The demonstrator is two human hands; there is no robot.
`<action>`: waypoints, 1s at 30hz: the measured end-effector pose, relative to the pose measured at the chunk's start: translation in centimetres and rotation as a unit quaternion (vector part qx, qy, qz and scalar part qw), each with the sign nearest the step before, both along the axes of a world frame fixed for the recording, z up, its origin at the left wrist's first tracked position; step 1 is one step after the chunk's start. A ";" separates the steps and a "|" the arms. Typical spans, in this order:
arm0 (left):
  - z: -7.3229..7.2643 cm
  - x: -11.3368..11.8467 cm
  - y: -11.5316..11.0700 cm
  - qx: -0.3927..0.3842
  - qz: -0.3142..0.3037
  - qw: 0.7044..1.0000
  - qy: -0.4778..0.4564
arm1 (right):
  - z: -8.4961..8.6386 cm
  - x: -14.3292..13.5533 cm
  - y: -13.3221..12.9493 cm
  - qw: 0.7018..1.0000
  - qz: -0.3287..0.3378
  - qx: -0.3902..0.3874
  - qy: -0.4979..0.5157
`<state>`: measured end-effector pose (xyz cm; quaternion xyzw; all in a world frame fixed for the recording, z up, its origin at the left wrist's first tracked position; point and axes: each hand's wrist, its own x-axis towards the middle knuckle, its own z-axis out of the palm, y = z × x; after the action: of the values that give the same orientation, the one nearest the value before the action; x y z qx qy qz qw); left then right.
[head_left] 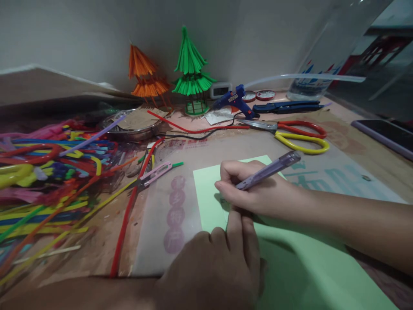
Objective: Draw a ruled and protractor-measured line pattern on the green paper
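My right hand (248,187) is closed around a translucent purple pen (271,170), its top leaning up and to the right. The writing tip is hidden behind the fingers. Beneath it lies a pale green sheet of paper (206,189), which stretches toward the lower right. A second paper edge shows close to the fingers, though most of it is covered. My left hand (222,262) presses on the green paper just below the right one, fingers stretched forward and nothing seen in them.
Scissors (303,144), a blue glue gun (237,101) and a blue-handled tool (287,106) lie behind the paper. Orange (142,73) and green (191,64) pipe-cleaner towers stand by the wall. Loose pipe cleaners (58,172) and small snips (151,176) are leftward; a phone (387,133) lies right.
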<state>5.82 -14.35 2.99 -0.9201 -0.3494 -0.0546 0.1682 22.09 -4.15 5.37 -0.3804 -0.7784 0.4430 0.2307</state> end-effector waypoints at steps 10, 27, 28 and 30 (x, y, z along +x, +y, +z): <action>0.0 -0.2 0.0 -0.007 -0.005 1.000 0.008 | -0.2 -0.3 0.0 1.000 -0.004 -0.013 0.007; -0.1 -0.7 0.9 -0.031 -0.042 0.999 0.007 | -0.2 8.4 0.2 0.983 -0.154 0.081 -0.052; -0.1 -0.7 0.9 -0.032 -0.044 0.998 0.012 | -0.3 8.2 0.2 0.985 -0.142 0.081 -0.048; -0.1 -0.8 0.9 -0.026 -0.046 0.998 0.018 | -0.3 8.0 0.1 0.989 -0.120 0.079 -0.042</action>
<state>5.03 -13.43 2.90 -0.9403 -0.3044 -0.0363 0.1476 30.06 -4.03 5.08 -0.4701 -0.7687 0.3328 0.2782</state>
